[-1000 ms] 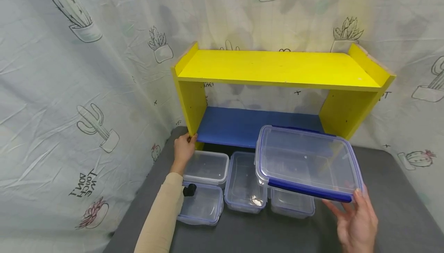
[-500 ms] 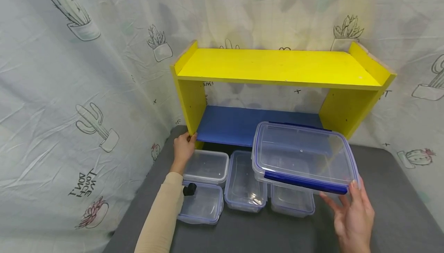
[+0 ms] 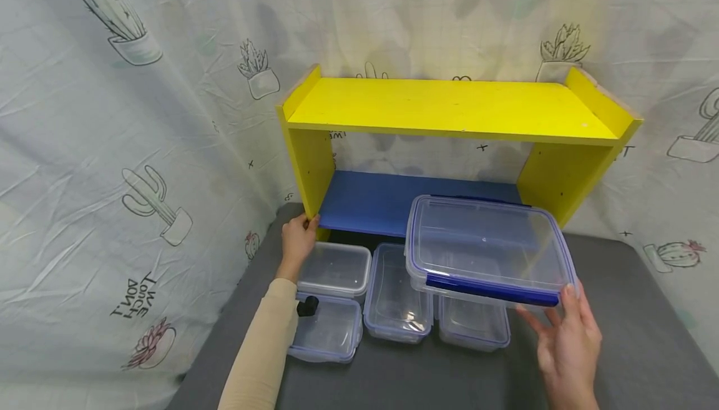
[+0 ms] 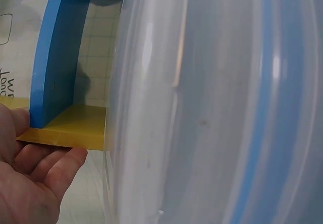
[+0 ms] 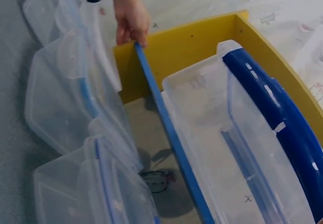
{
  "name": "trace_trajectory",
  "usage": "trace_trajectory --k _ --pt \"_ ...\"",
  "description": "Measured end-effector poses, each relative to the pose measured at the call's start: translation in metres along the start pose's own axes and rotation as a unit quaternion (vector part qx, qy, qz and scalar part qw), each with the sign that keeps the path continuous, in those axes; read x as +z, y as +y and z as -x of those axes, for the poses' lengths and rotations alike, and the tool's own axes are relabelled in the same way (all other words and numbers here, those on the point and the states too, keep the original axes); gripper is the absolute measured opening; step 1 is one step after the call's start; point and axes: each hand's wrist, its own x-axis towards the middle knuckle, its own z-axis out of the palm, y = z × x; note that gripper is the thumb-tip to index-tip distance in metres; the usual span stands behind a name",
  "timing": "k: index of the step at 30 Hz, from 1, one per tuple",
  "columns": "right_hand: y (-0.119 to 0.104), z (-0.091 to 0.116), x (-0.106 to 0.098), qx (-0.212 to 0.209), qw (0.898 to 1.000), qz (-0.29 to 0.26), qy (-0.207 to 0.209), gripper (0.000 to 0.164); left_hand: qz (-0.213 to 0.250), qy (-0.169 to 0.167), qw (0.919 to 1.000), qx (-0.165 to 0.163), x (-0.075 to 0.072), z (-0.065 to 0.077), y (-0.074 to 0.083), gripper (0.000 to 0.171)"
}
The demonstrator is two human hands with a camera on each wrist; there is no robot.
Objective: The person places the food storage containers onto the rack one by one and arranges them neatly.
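Observation:
My right hand pinches a large clear food container by its near right corner, thumb on the lid and fingers beneath. Blue clips line the container's long sides, and it hangs tilted over the front of the blue lower board. My left hand grips the yellow shelf unit at its left side panel, beside that board's front corner. In the left wrist view, its fingers curl under the yellow panel. From the right wrist view, the raised container overlaps the shelf; nearly all of my right hand is out of frame.
Below the shelf, several smaller lidded containers stand on the grey table: a white-rimmed one, a blue-rimmed one, a long one, and another partly under the raised container. A cactus-print curtain hangs behind and left.
My right hand has brought the large container left and slightly up, farther over the blue board. My left hand keeps its grip on the shelf unit in the same spot.

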Motion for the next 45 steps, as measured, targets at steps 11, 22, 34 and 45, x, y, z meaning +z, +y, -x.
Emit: trace_trajectory --k 11,22,34,45 --pt "-0.001 -0.005 0.012 0.014 1.0 -0.011 0.023 0.033 -0.007 0.005 0.9999 -0.004 -0.001 0.0 0.0 0.031" --pt "0.0 -0.015 0.022 0.022 0.999 -0.004 0.024 0.043 -0.006 0.008 1.0 0.002 0.001 0.0 -0.002 0.029" --pt "0.005 -0.028 0.032 0.013 0.999 -0.008 0.033 0.061 -0.006 0.003 1.0 -0.006 0.002 0.0 -0.001 0.029" --pt "0.01 -0.045 0.039 -0.008 0.999 -0.025 0.044 0.054 -0.001 0.002 1.0 0.0 0.002 0.001 -0.001 0.029"
